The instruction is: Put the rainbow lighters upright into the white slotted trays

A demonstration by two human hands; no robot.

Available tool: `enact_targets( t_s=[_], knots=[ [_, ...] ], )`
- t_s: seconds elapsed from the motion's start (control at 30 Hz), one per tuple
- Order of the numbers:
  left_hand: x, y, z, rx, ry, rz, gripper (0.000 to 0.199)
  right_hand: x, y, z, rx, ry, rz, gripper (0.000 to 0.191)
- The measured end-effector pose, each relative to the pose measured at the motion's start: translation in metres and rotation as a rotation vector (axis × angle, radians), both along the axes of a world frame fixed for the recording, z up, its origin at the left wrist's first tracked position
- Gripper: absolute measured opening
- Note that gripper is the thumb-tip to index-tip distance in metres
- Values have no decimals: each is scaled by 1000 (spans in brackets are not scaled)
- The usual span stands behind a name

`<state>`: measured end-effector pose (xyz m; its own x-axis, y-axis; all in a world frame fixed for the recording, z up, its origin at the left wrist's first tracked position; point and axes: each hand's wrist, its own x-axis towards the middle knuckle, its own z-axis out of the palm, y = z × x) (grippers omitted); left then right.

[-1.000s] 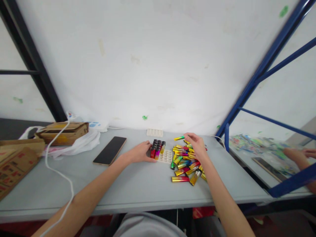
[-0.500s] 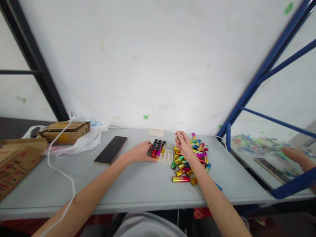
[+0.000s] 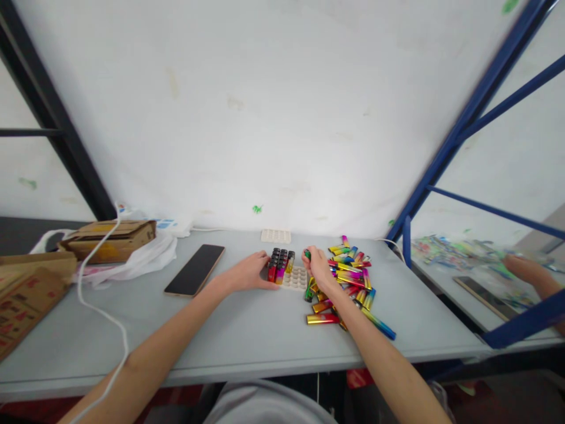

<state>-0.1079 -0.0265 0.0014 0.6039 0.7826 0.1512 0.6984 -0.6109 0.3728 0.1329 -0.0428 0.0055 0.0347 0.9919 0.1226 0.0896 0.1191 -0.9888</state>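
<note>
1. The left hand [image 3: 249, 272] has its fingers set wide, holding the left end of a pale tray [image 3: 296, 279] between thumb and forefinger, probably to keep it from sliding on the bench [image 3: 238, 333].
2. Just beside those fingers, a block of upright lighters [image 3: 278, 265] fills the tray's left part, black tops up. The tray's cups seem to be what keeps them standing; the wide grip around that end may also stop them leaning.
3. The right hand [image 3: 318, 270] has its fingers closed narrow around a small thing with a green end [image 3: 308, 254], likely a lighter; most of it is hidden inside the grip. It is above the tray's right edge, where pale cups show, apart from the standing block.
4. A loose pile of shiny lighters [image 3: 348, 274] lies on its sides to the right of the right hand's fingers and partly under that forearm, seemingly kept there for short reach.
5. Beyond both hands' fingers, near the wall, sits a second pale tray [image 3: 276, 236], out of the way.
6. Left of the left hand's fingers, a phone [image 3: 195, 270] lies flat, apart from the lighters.
</note>
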Motion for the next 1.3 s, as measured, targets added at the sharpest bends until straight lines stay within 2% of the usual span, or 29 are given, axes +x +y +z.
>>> enact_targets(
  t_s=[0.27, 0.43, 0.6, 0.7, 0.8, 1.0, 1.13, 1.3],
  knots=[
    [0, 0, 0, -18, -4, 13, 68, 0, -1, 1, -36, 84, 3, 52],
    [0, -1, 1, -18, 4, 13, 64, 4, 3, -2, 43, 36, -14, 45],
    [0, -3, 4, -17, -1, 15, 63, 7, 6, -2, 49, 76, 10, 59],
    [0, -3, 3, -19, -26, -7, 63, 7, 5, 0, 155, 73, 70, 63],
    [0, -2, 2, -23, -24, 0, 65, 7, 1, 2, 289, -60, 106, 55],
    [0, -3, 3, -30, 5, 19, 66, 10, -10, 9, 543, -410, 77, 31],
    [-1, -2, 2, -26, 3, 6, 65, 11, -13, 10, 455, -551, 180, 25],
    [-1, -2, 2, -21, -13, 1, 65, 15, -11, 7, 422, -582, 260, 24]
  ],
)
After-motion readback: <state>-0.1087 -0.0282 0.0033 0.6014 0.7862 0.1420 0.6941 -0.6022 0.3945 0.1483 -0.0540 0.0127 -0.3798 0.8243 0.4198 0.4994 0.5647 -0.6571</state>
